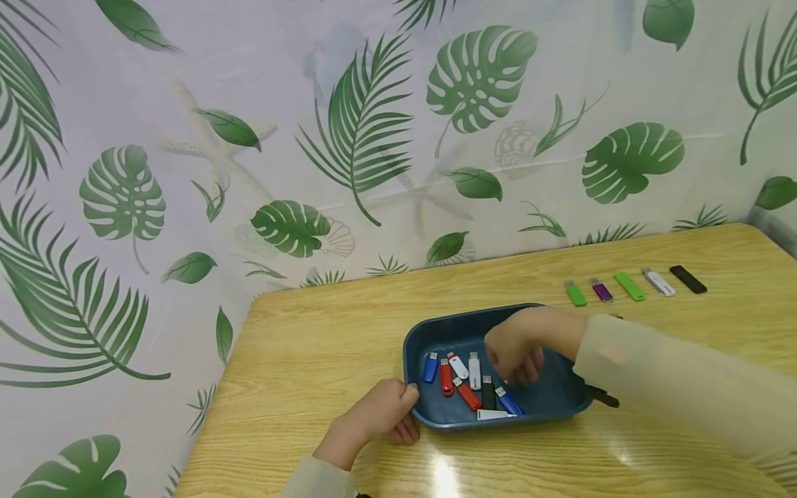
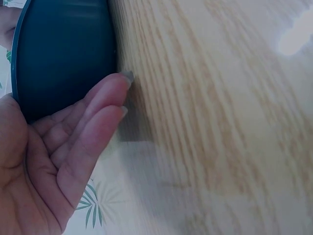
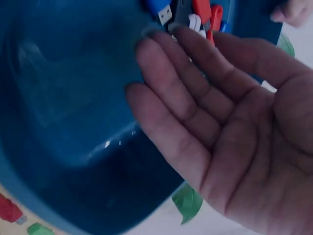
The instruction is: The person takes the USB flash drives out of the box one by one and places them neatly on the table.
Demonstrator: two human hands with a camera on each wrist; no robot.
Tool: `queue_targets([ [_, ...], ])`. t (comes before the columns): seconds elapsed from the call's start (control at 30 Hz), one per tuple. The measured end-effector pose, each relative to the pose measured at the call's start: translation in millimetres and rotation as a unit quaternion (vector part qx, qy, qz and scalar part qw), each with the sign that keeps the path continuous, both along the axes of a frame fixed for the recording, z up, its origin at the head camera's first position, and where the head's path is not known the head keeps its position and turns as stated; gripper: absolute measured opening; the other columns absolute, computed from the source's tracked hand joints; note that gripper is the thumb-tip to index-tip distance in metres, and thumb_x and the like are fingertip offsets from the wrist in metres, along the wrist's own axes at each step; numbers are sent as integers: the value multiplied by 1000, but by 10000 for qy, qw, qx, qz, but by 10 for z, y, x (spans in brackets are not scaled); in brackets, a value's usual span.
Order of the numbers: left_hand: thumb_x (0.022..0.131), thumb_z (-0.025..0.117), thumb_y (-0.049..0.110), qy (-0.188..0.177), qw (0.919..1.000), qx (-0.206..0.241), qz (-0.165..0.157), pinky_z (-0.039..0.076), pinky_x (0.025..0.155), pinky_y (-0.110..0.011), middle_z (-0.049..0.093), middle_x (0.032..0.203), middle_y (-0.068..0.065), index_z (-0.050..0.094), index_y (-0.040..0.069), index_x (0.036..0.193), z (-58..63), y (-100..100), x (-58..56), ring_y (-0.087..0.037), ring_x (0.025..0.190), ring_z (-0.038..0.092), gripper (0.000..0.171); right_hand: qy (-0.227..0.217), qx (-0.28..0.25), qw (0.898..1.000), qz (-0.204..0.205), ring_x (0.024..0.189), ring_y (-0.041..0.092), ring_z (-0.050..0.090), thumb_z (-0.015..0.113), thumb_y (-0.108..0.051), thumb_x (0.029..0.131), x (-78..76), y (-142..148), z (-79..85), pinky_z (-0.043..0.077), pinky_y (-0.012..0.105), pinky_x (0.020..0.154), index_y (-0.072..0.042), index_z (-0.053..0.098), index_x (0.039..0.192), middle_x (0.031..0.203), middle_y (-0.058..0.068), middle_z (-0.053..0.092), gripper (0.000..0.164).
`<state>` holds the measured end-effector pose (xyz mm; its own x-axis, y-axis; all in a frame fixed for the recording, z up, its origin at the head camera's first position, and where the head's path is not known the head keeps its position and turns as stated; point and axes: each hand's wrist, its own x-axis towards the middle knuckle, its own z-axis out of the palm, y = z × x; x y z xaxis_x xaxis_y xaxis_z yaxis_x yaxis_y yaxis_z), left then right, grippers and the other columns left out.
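Observation:
A dark blue tray [image 1: 548, 413] stands on the table, holding several USB sticks in blue, red, white and black, such as a red USB stick [image 1: 446, 377] and a white USB stick [image 1: 475, 371]. My left hand [image 1: 381, 409] grips the tray's left end, thumb at the rim and fingers against the outer wall [image 2: 68, 54]. Inside the tray is my right hand [image 1: 517, 346], its fingers loosely bent beside the sticks. In the right wrist view, the palm holds nothing visible, and the fingertips [image 3: 151, 46] are close to the sticks; whether they touch one cannot be told.
Behind the tray on the right, a row on the wooden table [image 1: 324, 332] has a green USB stick [image 1: 575, 293], a purple one [image 1: 601, 290], another green, a white and a black one. A dark object [image 1: 602, 395] juts out by the tray's right end. Leaf-patterned cloth [image 1: 386, 221] hangs behind.

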<state>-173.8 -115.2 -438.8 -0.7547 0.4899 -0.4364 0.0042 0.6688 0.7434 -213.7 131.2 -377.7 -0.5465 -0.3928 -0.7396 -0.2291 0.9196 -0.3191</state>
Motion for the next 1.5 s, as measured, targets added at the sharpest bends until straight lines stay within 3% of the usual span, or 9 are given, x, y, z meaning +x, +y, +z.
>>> queue_targets([
  [0.23,95,34,23,-14,10000,-26,15,54,46,-33,65,55,-9,66,-3,63,2,-5,7,-18,47,63,53,-971,-239,9949,133,68,20,70,59,-10,85,13,-168,-173,58,41,64,-14,69,80,74,5,71,11],
  [0.27,95,34,23,-17,10000,-25,19,54,46,-33,65,55,-9,66,-3,63,1,-5,7,-17,47,63,53,-1081,-248,9937,152,68,20,70,58,-10,85,-10,-183,-259,58,40,63,-15,69,82,76,4,71,12],
  [0.3,95,34,23,-21,10000,-22,21,54,46,-33,65,56,-9,66,-3,63,0,-6,8,-17,47,63,53,-1145,-267,9929,183,67,19,70,57,-10,85,-30,-195,-345,58,40,61,-17,68,83,77,2,70,13],
  [0.43,95,34,23,-32,10000,7,25,54,46,-32,65,56,-10,66,-3,63,-1,-2,4,-17,46,63,52,-1243,-281,9913,322,66,17,68,53,-6,85,-3,-250,-389,58,41,61,-19,69,84,78,2,69,21],
  [0.53,95,34,23,-22,10000,-1,19,54,46,-32,66,56,-10,66,-3,63,-3,2,0,-16,46,62,52,-1162,-294,9922,331,68,18,68,52,-1,83,80,-275,-242,57,45,66,-17,70,81,76,4,70,24],
  [0.87,95,32,23,-1,10000,-73,12,54,47,-33,66,57,-10,65,-3,64,22,4,-11,-18,48,63,52,-531,-272,9980,213,70,20,68,58,-3,84,53,-256,-186,53,50,79,-10,73,74,72,6,71,19],
  [1.13,95,33,23,-36,10000,-70,31,55,48,-34,66,58,-11,66,-4,65,23,-6,-8,-19,49,64,52,-98,-616,9977,259,68,18,65,56,1,85,-39,-239,-172,54,35,70,-6,69,73,74,5,68,19],
  [1.3,96,33,23,-55,10000,-43,53,55,48,-34,66,58,-12,66,-4,65,25,-4,4,-20,49,65,53,444,-842,9952,218,64,13,61,56,-1,86,-118,-180,-158,54,30,65,-6,66,79,72,3,64,13],
  [1.5,96,33,24,-64,9999,-79,47,55,48,-33,66,57,-10,66,-4,64,19,-1,3,-18,48,64,53,1220,2,9924,148,54,14,59,67,-9,82,-134,-145,-83,42,22,48,-7,62,71,64,5,64,12],
])
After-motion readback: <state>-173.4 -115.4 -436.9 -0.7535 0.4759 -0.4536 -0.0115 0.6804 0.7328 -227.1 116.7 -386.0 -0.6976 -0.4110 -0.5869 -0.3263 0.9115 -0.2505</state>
